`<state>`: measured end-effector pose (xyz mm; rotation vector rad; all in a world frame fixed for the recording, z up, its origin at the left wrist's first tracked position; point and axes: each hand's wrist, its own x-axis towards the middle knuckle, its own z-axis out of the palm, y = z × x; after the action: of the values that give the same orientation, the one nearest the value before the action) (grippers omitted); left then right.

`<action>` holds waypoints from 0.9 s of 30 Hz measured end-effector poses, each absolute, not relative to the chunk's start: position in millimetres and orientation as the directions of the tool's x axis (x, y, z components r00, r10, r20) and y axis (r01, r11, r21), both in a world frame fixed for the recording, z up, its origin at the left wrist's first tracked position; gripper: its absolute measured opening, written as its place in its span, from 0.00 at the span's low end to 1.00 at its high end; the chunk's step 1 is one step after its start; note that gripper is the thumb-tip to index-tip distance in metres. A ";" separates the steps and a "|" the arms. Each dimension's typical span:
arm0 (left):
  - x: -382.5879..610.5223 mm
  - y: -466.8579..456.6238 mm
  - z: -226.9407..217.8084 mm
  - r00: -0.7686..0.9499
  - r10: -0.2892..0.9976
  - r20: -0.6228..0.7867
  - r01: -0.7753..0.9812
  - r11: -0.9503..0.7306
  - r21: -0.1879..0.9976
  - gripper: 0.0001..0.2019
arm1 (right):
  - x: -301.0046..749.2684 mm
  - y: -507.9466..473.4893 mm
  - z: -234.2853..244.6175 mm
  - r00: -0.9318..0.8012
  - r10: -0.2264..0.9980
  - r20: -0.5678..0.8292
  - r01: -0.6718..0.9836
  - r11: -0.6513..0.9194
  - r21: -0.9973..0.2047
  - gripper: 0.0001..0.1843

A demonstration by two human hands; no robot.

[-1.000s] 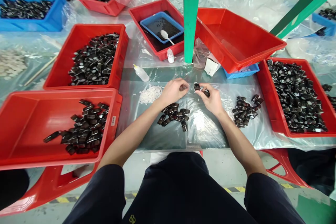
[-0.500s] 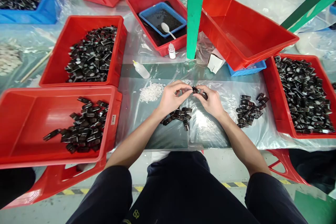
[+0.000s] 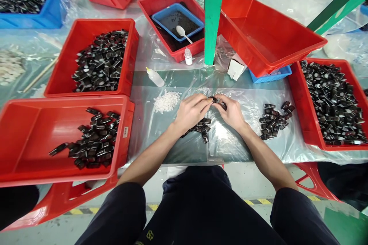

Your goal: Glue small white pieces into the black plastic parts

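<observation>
Over the middle of the table, my right hand [image 3: 230, 111] is closed on a small glossy black part [image 3: 222, 104]. My left hand [image 3: 192, 110] meets it from the left, thumb and forefinger pinched at the part's left end; whether a separate tiny piece sits between them is too small to tell. Just below my left hand lies a loose group of similar black parts [image 3: 204, 125], partly covered by that hand. A heap of small white pieces [image 3: 166, 101] is to its left. Another group of black parts [image 3: 274, 120] lies right of my right hand.
Red bins of black parts stand at the left [image 3: 132, 61] and right [image 3: 312, 122]; a nearer red bin [image 3: 34, 134] is at lower left. Behind my hands are a green post [image 3: 212, 19], a squeeze bottle [image 3: 155, 77], a small white bottle [image 3: 188, 56] and a tilted red bin [image 3: 276, 34].
My left hand has rolled over slightly, its fingers drawn closer together at the black part. My right hand stays nearly where it was, still holding the part.
</observation>
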<state>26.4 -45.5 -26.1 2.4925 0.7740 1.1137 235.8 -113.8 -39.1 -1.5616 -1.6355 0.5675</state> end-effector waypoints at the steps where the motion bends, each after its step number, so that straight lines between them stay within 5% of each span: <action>1: 26.6 -44.9 -28.0 0.563 0.577 0.592 0.358 -0.816 0.454 0.12 | 236.0 -113.3 -38.9 0.072 0.972 0.225 0.610 0.136 -0.781 0.30; 5: 24.1 -43.7 -28.5 0.546 0.569 0.615 0.304 -0.818 0.488 0.11 | 235.5 -111.8 -35.0 0.076 0.977 0.201 0.534 0.130 -0.836 0.29; 12: 24.9 -45.6 -24.2 0.452 0.725 0.519 0.153 -0.637 0.756 0.14 | 222.4 -115.8 -23.2 0.099 0.984 0.149 0.271 0.117 -0.955 0.23; 16: 27.3 -43.3 -24.4 0.377 0.825 0.421 0.066 -0.477 0.876 0.12 | 211.7 -119.7 -12.6 0.089 0.994 -0.064 -0.028 -0.062 -0.998 0.30; 21: 25.4 -49.1 -13.8 0.418 0.854 0.309 -0.052 -0.317 0.947 0.19 | 200.8 -120.5 0.4 -0.110 0.901 -0.419 -0.501 -0.415 -0.760 0.35; 27: 27.9 -62.4 -8.4 0.562 0.722 0.404 0.149 -0.569 0.809 0.12 | 195.1 -117.7 4.5 -0.160 0.787 -0.596 -0.613 -0.552 -0.565 0.25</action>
<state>27.9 -62.4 -8.4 2.0458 0.6959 0.9741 195.1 -117.7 4.5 -1.1135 -0.2355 1.8567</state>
